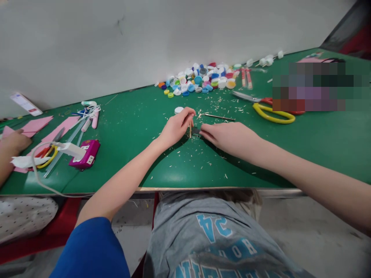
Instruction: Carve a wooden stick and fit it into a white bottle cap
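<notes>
My left hand [178, 124] is closed on a short wooden stick [190, 130], which points down toward the green table. In my right hand [228, 136] a small flat dark blade [196, 131] is pinched, its end touching or very near the stick. Pale wood shavings [199, 156] lie scattered around both hands. Just behind them rests a thin dark metal rod [218, 117]. A white bottle cap [179, 110] sits beyond my left hand, partly hidden by it.
Many coloured bottle caps [199, 79] are heaped by the wall. Yellow-handled scissors [274, 113] lie at right. A magenta power socket [85, 154], its cable, pink paper [62, 129] and another person's hand [16, 142] are at left. The table's front edge [174, 189] runs before me.
</notes>
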### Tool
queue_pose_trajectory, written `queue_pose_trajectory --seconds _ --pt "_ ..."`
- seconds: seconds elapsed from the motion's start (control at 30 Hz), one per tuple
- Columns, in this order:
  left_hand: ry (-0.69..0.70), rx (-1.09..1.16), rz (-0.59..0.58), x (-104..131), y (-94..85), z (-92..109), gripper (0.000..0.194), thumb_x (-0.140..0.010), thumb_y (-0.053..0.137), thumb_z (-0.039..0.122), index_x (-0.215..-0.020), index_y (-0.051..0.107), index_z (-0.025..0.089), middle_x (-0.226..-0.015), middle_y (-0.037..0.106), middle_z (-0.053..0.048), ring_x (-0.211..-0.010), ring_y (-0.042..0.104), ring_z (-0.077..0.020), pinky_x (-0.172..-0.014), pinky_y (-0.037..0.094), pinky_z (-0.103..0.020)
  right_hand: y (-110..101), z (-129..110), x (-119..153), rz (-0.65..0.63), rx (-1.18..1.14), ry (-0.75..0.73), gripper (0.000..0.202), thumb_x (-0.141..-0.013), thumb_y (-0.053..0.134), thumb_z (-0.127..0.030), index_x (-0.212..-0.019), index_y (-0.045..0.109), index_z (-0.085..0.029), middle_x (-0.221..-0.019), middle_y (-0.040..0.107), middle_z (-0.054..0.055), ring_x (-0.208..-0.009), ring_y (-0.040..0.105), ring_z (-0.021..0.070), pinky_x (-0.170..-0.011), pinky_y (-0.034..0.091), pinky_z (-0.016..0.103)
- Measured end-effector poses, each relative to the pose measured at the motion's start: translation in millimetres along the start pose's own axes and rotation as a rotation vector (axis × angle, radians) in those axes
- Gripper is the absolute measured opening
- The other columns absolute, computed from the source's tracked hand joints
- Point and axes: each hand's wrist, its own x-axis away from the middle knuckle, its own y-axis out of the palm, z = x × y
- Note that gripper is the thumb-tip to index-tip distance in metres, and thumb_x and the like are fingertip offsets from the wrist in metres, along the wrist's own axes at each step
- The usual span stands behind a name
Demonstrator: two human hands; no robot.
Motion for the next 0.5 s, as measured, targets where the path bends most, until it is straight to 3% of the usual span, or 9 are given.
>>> queue_pose_trajectory --seconds 0.5 --pt "0.005 0.025 -0.016 -1.1 0.2 -2.3 0.02 -0.101 0.033 0.026 -0.108 0.05 0.02 -0.086 0.068 -0.001 -0.076 0.061 -0.0088 -0.077 0.047 -0.024 2.5 4.5 -2.6 0.022 -0.023 -0.085 0.038 -0.1 0.026 -0.041 -0.094 0.059 -0.022 -0.085 0.072 0.002 -0.061 0.059 0.0137 -0.051 0.02 0.027"
